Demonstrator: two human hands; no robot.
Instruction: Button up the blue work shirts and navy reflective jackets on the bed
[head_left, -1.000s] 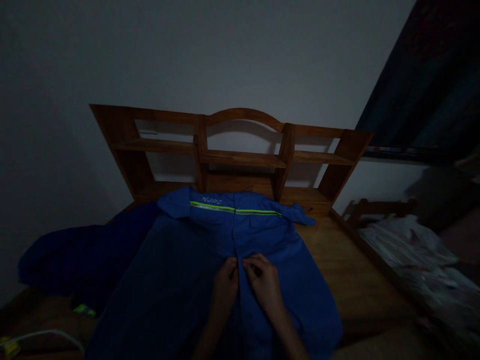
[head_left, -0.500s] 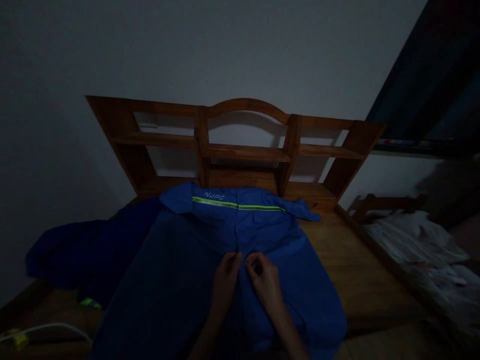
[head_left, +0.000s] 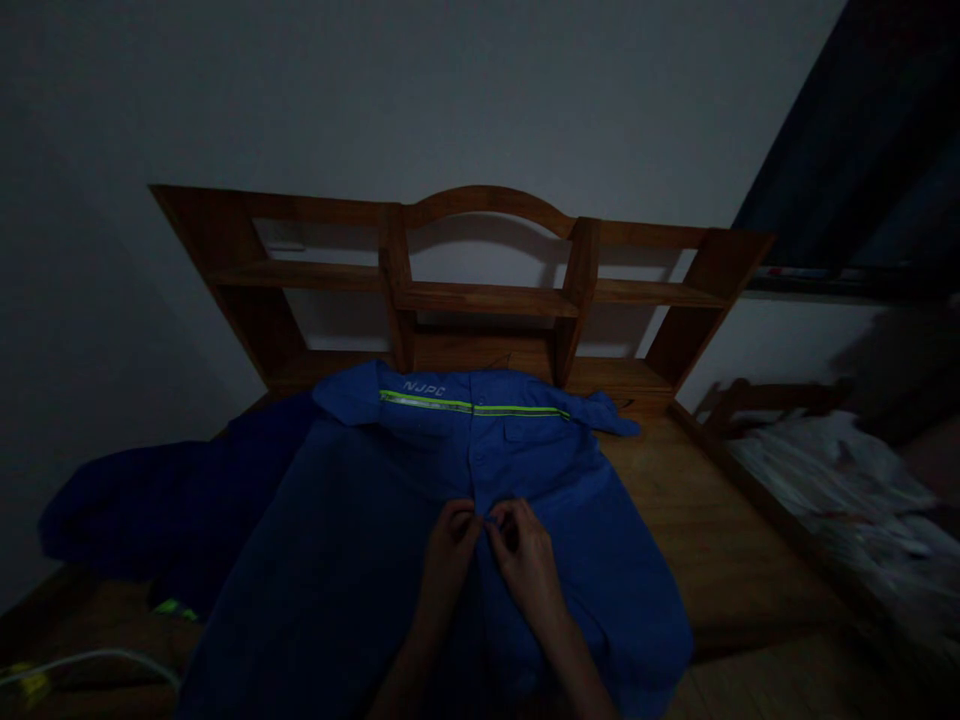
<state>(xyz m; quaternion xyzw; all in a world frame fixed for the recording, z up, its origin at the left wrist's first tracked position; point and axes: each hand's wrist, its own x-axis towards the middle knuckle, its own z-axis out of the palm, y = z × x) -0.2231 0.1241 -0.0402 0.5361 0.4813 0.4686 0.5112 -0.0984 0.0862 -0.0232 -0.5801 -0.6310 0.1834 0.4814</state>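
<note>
A blue work shirt with a yellow-green and silver reflective stripe and the letters NJPC lies spread out, its collar end toward the shelf. Along its front placket, below the chest, my left hand pinches the cloth edge. Close beside it, my right hand is also pinched on the placket, fingertips nearly meeting the left ones. A bit of blue cloth shows between the two sets of fingertips. Whether a button is between them is too dark to tell.
Behind the shirt stands a wooden shelf unit against the wall. A darker blue garment lies at the left, near a pale cable. Bare wooden surface shows at the right, with white plastic bags beyond its edge.
My right fingertips have closed in toward the left ones at the placket, and a bit of cloth now shows between them. The view has shifted slightly.
</note>
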